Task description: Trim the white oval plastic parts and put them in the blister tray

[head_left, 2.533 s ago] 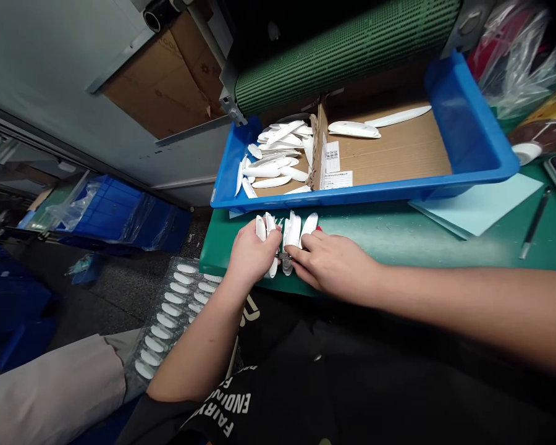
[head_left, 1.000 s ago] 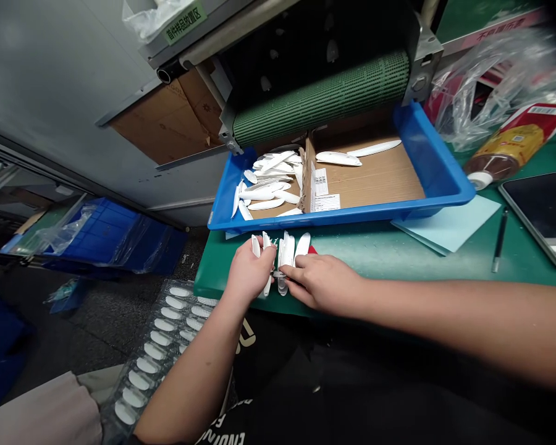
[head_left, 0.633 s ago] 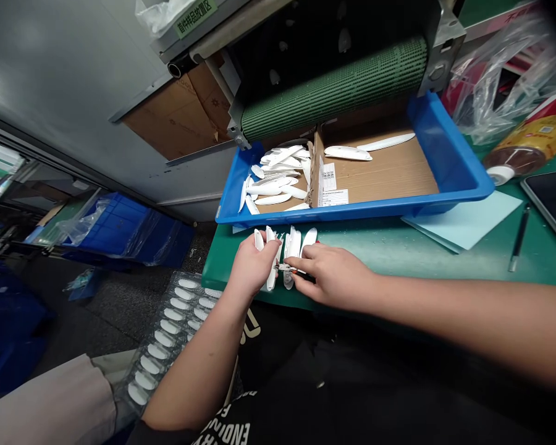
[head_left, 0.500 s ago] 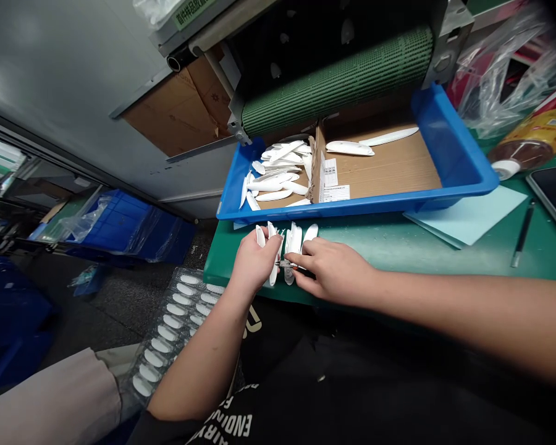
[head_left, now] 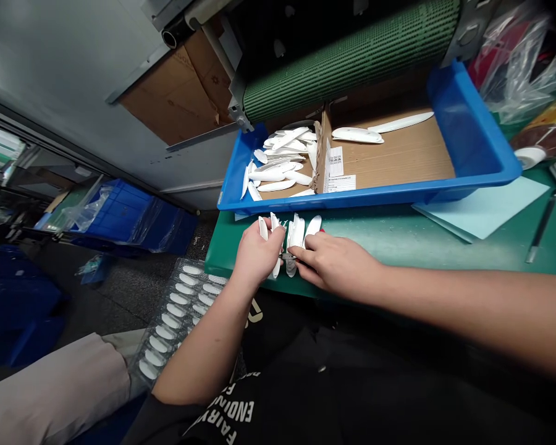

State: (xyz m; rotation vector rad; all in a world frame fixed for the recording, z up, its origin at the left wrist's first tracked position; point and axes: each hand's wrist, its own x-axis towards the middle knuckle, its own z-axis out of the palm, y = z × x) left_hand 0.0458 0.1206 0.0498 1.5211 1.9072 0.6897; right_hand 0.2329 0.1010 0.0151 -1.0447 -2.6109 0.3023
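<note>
My left hand [head_left: 256, 254] is closed round several white oval plastic pieces [head_left: 264, 227] that stand up between its fingers at the near edge of the green table [head_left: 398, 238]. My right hand [head_left: 333, 262] is closed in a pinch on a small metal tool with a red handle [head_left: 289, 256], its tip at one of the white pieces [head_left: 297, 232]. Both hands meet just in front of the blue tray [head_left: 472, 136]. More white pieces [head_left: 278, 164] lie heaped in the tray's left half, and two long ones [head_left: 358, 134] lie on its cardboard liner.
A green ribbed roller [head_left: 352, 59] hangs over the tray's back. A clear blister sheet of white pieces [head_left: 178, 309] sits on my lap at lower left. A pale blue sheet [head_left: 486, 207], a pen [head_left: 541, 227], plastic bags [head_left: 514, 68] and blue crates [head_left: 120, 216] surround the spot.
The hands stay joined at the same spot on the table edge. Only the camera view has shifted and tilted; the pieces in the tray have not moved.
</note>
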